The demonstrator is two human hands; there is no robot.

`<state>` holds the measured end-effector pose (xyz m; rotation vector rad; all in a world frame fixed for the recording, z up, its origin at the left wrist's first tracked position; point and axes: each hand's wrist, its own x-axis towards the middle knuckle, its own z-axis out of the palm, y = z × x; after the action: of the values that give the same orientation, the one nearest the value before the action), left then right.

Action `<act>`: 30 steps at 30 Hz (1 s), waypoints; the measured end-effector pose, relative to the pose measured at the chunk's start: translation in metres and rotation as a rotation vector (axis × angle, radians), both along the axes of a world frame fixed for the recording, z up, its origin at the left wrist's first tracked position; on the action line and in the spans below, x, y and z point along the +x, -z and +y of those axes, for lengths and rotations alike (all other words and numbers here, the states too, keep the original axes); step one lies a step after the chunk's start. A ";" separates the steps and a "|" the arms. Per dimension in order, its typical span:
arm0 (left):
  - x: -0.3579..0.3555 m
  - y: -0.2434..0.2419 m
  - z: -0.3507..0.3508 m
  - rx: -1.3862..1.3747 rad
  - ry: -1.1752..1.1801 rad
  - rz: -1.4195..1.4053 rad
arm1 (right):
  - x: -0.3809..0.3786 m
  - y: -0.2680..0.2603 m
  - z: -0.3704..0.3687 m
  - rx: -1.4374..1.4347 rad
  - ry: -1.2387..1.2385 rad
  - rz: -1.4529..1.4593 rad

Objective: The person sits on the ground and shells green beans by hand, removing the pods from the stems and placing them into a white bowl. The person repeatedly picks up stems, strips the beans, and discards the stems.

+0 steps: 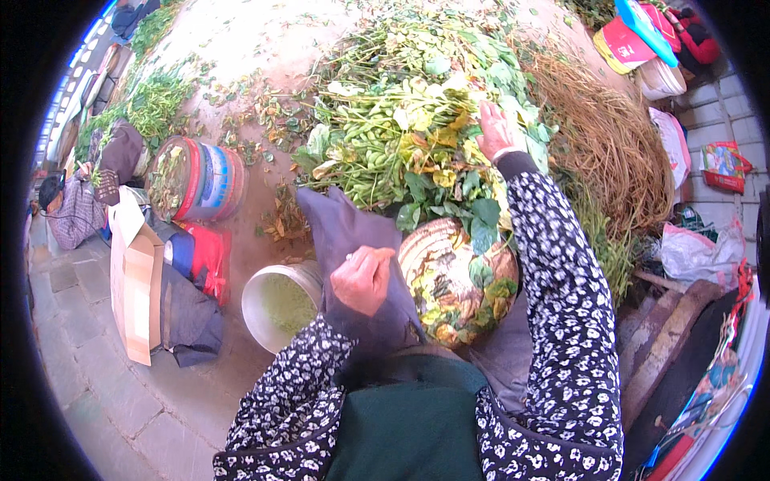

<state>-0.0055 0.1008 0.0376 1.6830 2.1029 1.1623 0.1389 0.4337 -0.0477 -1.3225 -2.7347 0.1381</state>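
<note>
A big heap of green bean plants with pods (373,132), mixed with yellowing leaves, lies before me. My right hand (498,131) reaches out onto the heap's right side, fingers extended and touching the leaves; whether it grips any is unclear. My left hand (362,279) is held closed above my left knee, thumb side up; its inside is hidden, so I cannot tell whether it holds something. Between my legs stands a round container (460,282), its top strewn with leaves. Just left of my left knee is a white bucket (255,309) with green contents, perhaps shelled beans.
Left are a printed bucket (207,180), a cardboard piece (137,288) and a seated person (78,210). A pile of dry brown stalks (601,132) lies right, with wooden beams (668,349) nearer me. Buckets (628,45) and another person (701,45) are at upper right.
</note>
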 end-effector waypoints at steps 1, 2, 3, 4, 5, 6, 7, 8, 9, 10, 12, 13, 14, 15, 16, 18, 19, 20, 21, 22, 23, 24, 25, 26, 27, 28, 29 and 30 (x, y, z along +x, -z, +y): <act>-0.001 -0.002 -0.001 -0.006 -0.002 -0.007 | -0.016 0.006 0.011 0.018 -0.002 -0.070; -0.002 -0.003 -0.002 -0.011 -0.001 -0.015 | -0.026 0.011 0.020 -0.033 0.018 -0.123; -0.001 -0.003 -0.002 -0.013 0.000 -0.025 | -0.033 0.009 0.026 -0.081 0.004 -0.177; -0.002 -0.001 -0.002 -0.019 0.004 -0.026 | -0.036 0.013 0.032 -0.040 0.006 -0.169; -0.002 0.000 -0.002 -0.023 0.005 -0.031 | -0.037 0.017 0.038 0.002 0.010 -0.160; -0.002 0.000 -0.003 -0.031 0.006 -0.039 | -0.036 0.019 0.045 -0.074 -0.003 -0.185; -0.001 0.000 -0.002 -0.037 0.009 -0.047 | -0.032 0.020 0.053 -0.150 -0.013 -0.211; -0.002 0.002 0.000 -0.019 0.014 -0.054 | -0.028 0.022 0.059 -0.225 -0.020 -0.238; -0.002 0.001 0.001 -0.022 0.009 -0.058 | -0.029 0.019 0.056 -0.203 -0.073 -0.236; -0.002 0.001 0.001 -0.023 0.006 -0.062 | -0.027 0.015 0.052 -0.179 -0.123 -0.233; -0.002 0.000 0.002 -0.018 0.010 -0.054 | -0.019 -0.003 0.039 -0.135 -0.209 -0.128; -0.002 -0.001 0.001 -0.017 0.010 -0.043 | -0.017 -0.012 0.032 -0.011 -0.255 -0.011; -0.002 -0.001 0.001 -0.015 0.011 -0.032 | -0.015 -0.022 0.026 0.014 -0.270 0.031; -0.002 -0.001 0.002 -0.012 0.021 -0.033 | -0.013 -0.042 0.020 0.045 -0.278 0.071; -0.003 -0.002 0.001 -0.013 0.022 -0.031 | -0.016 -0.060 0.013 0.044 -0.293 0.099; -0.004 -0.002 -0.002 -0.010 0.019 -0.026 | -0.012 -0.111 -0.011 -0.019 -0.402 0.117; -0.003 0.000 -0.003 0.012 0.013 -0.018 | -0.007 -0.131 -0.031 -0.022 -0.469 0.127; -0.003 0.003 -0.001 0.036 0.016 -0.016 | 0.004 -0.141 -0.052 0.056 -0.503 0.178; -0.003 0.004 -0.003 0.052 0.009 -0.007 | 0.013 -0.146 -0.074 0.127 -0.545 0.240; -0.003 0.001 -0.003 0.034 0.007 -0.017 | 0.027 -0.151 -0.096 0.065 -0.529 0.172; -0.004 -0.003 -0.004 0.029 0.006 -0.013 | 0.043 -0.155 -0.116 -0.003 -0.510 0.109; -0.003 -0.001 -0.005 0.033 0.005 -0.010 | 0.064 -0.142 -0.132 -0.010 -0.499 0.064; -0.002 -0.002 -0.004 0.034 0.017 -0.007 | 0.089 -0.124 -0.146 -0.018 -0.475 0.020; 0.000 0.000 -0.003 0.044 0.019 0.006 | 0.109 -0.104 -0.158 -0.121 -0.444 -0.076; 0.000 0.001 -0.004 0.048 0.019 0.006 | 0.114 -0.101 -0.170 -0.226 -0.413 -0.166; 0.000 0.003 -0.005 0.051 0.017 0.005 | 0.119 -0.100 -0.180 -0.244 -0.384 -0.163; 0.000 0.004 -0.006 0.054 0.013 0.004 | 0.124 -0.102 -0.185 -0.280 -0.340 -0.061; 0.001 0.003 -0.005 0.066 0.019 0.006 | 0.125 -0.104 -0.183 -0.287 -0.298 0.040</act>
<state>-0.0042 0.0956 0.0345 1.7333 2.0687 1.2353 0.2640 0.2511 0.0560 -0.9389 -2.9416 0.5919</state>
